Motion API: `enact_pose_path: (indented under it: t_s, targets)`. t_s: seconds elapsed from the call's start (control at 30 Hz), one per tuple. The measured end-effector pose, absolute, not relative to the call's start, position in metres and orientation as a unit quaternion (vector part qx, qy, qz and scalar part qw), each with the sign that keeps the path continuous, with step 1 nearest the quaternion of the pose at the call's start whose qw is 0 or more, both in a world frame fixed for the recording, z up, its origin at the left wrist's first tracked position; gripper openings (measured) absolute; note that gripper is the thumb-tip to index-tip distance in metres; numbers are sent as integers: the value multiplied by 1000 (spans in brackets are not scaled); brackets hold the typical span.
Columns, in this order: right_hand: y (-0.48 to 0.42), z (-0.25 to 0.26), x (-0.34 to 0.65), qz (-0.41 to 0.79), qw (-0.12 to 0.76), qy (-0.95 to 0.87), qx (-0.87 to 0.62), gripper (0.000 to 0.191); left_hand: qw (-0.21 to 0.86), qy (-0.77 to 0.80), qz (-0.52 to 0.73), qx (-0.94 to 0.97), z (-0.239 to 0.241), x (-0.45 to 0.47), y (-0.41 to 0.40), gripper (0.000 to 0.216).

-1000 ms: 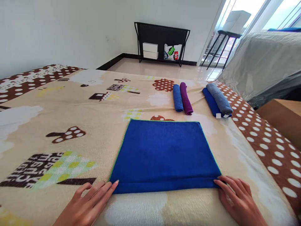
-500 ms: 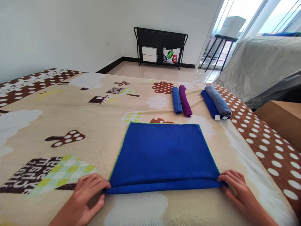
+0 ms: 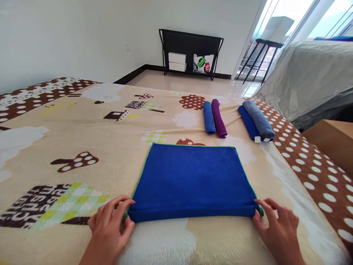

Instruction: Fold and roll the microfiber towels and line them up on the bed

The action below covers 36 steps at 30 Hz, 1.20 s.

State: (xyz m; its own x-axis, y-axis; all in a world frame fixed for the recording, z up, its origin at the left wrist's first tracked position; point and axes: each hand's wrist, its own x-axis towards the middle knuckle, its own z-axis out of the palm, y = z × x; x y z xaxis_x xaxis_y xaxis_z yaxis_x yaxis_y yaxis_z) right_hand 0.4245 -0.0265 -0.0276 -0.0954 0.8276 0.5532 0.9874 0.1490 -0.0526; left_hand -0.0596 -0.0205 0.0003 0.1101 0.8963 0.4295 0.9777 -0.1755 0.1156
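A blue towel point(image 3: 193, 176) with green stitched edges lies spread on the patterned blanket point(image 3: 162, 243). Its near edge is rolled over into a narrow band. My left hand point(image 3: 111, 224) pinches the left end of this band between thumb and fingers. At the opposite end, my right hand point(image 3: 278, 224) grips the band the same way, and a bit of green edging shows by its fingers. Beyond the towel lie a rolled blue towel point(image 3: 209, 117) and a rolled purple towel point(image 3: 219, 118), side by side.
A grey-blue rolled towel point(image 3: 258, 118) rests against a dark blue one point(image 3: 249, 123) at the right. Past the bed stand a black rack point(image 3: 190, 44) and a stool point(image 3: 260, 59). A cardboard box point(image 3: 331, 143) and a plastic-covered object point(image 3: 303, 73) flank the bed's right side.
The near edge has been rolled a little further forward, and the band looks thicker. Both hands have shifted slightly away from me and inward, keeping their hold on its ends.
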Motion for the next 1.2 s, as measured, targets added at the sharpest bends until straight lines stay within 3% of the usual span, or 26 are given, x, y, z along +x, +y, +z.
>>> enact_pose_path:
  t_s: [0.07,0.27,0.47,0.6,0.73,0.83,0.9,1.0,1.07,1.2]
  targets:
    - [-29,-27,396,-214,247,-744,-582,27,151,-587,-218,-765,3,-26,-25,34]
    - [-24,-1,312,-40,267,-873,-405,32,96,-366,-220,-899,6,69,-22,46]
    - [-18,17,309,-29,150,-928,-340,44,54,-325,-157,-931,12,47,-9,51]
    - [-26,1,376,-28,124,-908,-400,55,63,-369,-124,-919,10,-25,-16,53]
    - [-37,-14,420,-35,194,-851,-486,50,127,-473,-168,-856,3,-55,-27,54]
    - [-36,-8,386,-41,255,-827,-499,46,144,-482,-197,-842,7,-11,-30,57]
    - [-30,5,343,-11,235,-855,-463,48,111,-425,-177,-881,14,33,-27,58]
    - [-18,21,298,50,135,-908,-394,56,58,-366,-122,-921,22,74,-18,56]
    - [-12,20,305,51,100,-909,-402,61,43,-384,-103,-916,20,65,-12,58]
    - [-12,-5,380,-11,115,-845,-523,63,64,-489,-84,-866,6,-8,-9,61]
